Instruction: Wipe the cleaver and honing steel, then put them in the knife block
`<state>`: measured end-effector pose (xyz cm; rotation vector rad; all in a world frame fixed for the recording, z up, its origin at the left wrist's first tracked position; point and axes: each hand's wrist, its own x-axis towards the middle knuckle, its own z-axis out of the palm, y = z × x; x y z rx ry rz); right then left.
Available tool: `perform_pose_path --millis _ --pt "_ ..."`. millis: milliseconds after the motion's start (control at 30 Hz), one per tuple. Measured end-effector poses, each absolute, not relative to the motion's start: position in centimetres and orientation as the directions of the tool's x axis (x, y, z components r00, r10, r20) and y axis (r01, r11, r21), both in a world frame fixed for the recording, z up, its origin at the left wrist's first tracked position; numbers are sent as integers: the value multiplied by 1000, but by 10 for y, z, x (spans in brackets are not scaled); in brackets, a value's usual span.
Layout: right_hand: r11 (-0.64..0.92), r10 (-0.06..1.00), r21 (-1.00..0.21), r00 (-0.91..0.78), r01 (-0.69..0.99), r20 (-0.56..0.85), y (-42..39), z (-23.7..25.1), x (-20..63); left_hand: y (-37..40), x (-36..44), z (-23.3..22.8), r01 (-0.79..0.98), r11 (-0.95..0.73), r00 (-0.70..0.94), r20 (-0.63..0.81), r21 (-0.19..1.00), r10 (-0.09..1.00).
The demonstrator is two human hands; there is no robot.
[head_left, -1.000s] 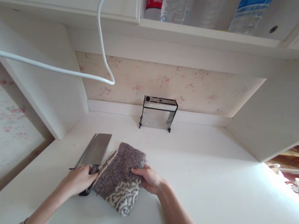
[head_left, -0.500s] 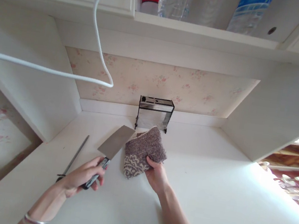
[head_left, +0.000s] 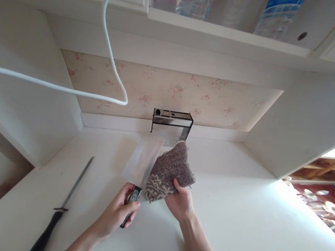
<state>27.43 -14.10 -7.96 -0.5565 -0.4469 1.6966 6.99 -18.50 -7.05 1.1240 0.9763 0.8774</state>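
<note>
while my left hand (head_left: 117, 210) is wrapped round the black handle of the cleaver (head_left: 142, 163), my right hand (head_left: 181, 201) grips the folded cloth (head_left: 171, 166) at its lower right, thumb on top and fingers out of sight beneath. so the picking up looks done: each hand has its thing, and neither thing is set down. the blade points away from me, pale and blurred, its right side just beside the cloth, above or on the tabletop (head_left: 235, 219); i cannot tell which, nor whether blade and cloth touch. i judge this to be partway through rather than finished, since the cloth is neither folded round the blade nor laid over it. left to do, as far as i can judge, is at least letting go of both. the sharpening rod (head_left: 61, 209) lies well to the left, in neither hand, its black handle running out of view. beyond the cloth, the slim stand (head_left: 172, 121) is upright at the back, its foot partly hidden.
</note>
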Motion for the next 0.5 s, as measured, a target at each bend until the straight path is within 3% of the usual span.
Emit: perform_pose_path --millis 100,233,333,500 --pt "-159 981 -552 -192 -818 2 -146 -78 273 -189 73 -71 -67 219 382 -178 973 907" --pt "-237 949 -476 -307 -847 75 -152 -80 272 -191 74 -71 -61 248 465 -193 967 864" --pt "-292 940 -444 -339 -847 29 -154 -79 273 -191 73 -71 -66 224 472 -167 972 866" --pt "-269 959 -555 -270 -787 -82 -152 -75 267 -191 75 -73 -67 215 486 -157 974 860"
